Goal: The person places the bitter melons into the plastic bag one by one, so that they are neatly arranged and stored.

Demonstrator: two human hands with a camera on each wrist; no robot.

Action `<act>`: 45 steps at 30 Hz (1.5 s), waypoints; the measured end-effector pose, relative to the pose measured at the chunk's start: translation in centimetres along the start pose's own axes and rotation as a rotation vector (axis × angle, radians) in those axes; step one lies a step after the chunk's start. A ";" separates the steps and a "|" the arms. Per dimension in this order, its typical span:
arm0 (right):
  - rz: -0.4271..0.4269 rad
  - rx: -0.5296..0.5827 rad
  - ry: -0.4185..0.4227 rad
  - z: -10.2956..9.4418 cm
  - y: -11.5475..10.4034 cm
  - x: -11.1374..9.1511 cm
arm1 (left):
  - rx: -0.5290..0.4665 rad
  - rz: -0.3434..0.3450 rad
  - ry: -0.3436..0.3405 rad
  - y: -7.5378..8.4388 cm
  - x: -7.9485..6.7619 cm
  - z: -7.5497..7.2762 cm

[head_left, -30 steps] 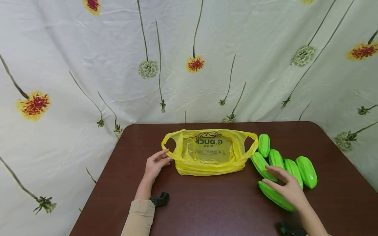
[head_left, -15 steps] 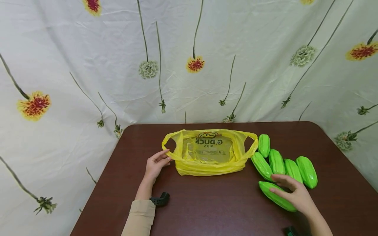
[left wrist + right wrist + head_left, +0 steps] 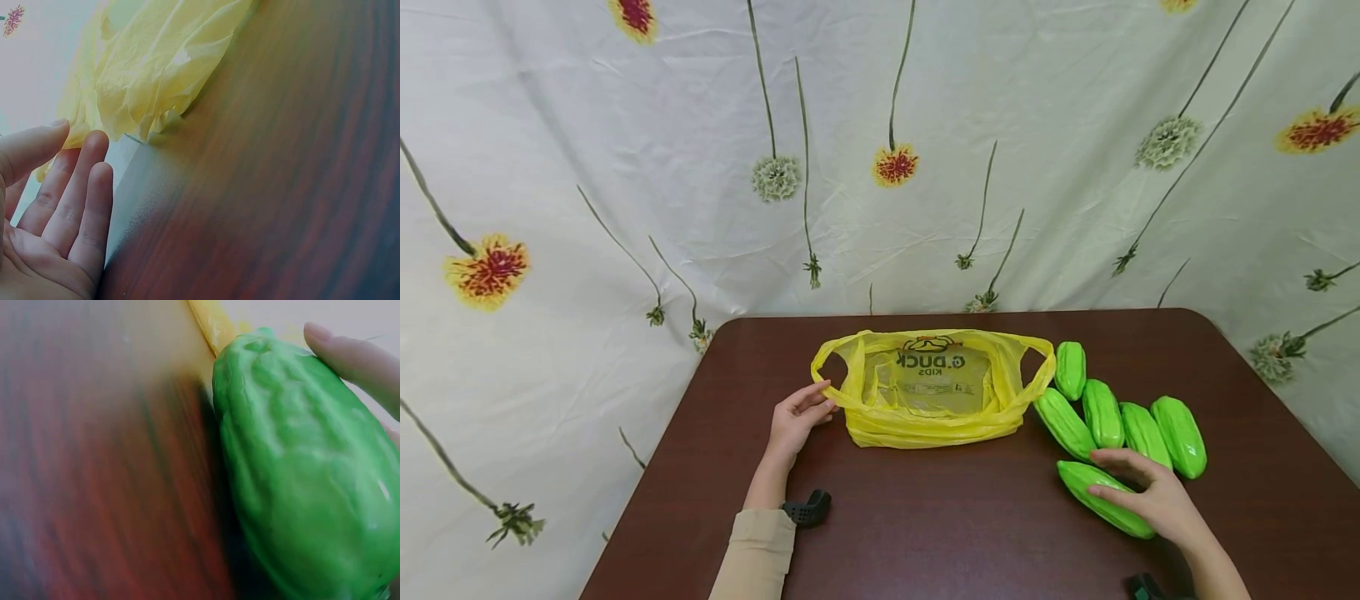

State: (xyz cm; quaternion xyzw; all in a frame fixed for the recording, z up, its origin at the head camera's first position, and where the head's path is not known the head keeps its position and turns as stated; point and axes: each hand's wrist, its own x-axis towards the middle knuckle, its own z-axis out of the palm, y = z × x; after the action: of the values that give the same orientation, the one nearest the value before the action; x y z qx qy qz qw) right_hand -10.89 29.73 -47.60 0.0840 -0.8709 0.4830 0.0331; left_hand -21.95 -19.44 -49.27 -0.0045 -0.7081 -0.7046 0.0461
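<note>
A yellow plastic bag point(image 3: 934, 425) with mirrored "G.DUCK KIDS" print lies at the table's far middle, its mouth spread wide. At its left handle, my left hand point(image 3: 793, 425) pinches the plastic between thumb and fingers; the left wrist view shows the thumb point(image 3: 34, 147) against the yellow edge. Nearest me on the right lies a shiny green ridged vegetable point(image 3: 1093, 496). My right hand point(image 3: 1157, 496) is over it, thumb and fingers spread apart. In the right wrist view that green vegetable point(image 3: 300, 462) hides most of the fingers, and the thumb point(image 3: 356, 359) lies along its far side.
Several similar green vegetables point(image 3: 1103, 412) lie grouped behind my right hand, one point(image 3: 1063, 425) close to the bag's right handle. The dark wooden table point(image 3: 925, 525) ends at a pale flowered curtain point(image 3: 865, 242).
My right hand has come slightly nearer and to the right, settling over the nearest vegetable. The vegetable behind it has shifted slightly left. My left hand and the bag stay in place.
</note>
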 end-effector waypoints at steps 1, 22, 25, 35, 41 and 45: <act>-0.001 -0.003 -0.003 0.0 0.1 0.0 | 0.001 -0.002 0.001 0.0 0.0 0.0; 0.002 -0.033 0.006 0.2 0.7 0.2 | -0.001 -0.041 -0.002 0.1 0.0 0.0; 0.006 -0.035 0.017 0.3 0.6 0.2 | -0.008 -0.053 -0.009 0.6 -0.1 0.1; 0.025 -0.032 0.050 0.4 0.1 0.2 | -0.006 -0.061 -0.009 0.9 -0.2 0.2; 0.004 -0.006 0.064 0.5 -0.1 0.3 | -0.014 -0.055 -0.003 0.0 0.1 0.0; -0.003 0.009 0.072 0.6 -0.1 0.4 | -0.009 -0.055 -0.013 0.9 -0.2 0.1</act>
State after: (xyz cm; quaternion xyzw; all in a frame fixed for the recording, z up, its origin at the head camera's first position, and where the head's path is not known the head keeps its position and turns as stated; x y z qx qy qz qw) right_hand -11.20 29.14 -47.76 0.0679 -0.8670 0.4894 0.0647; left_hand -21.68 -19.32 -48.42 0.0100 -0.7050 -0.7088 0.0222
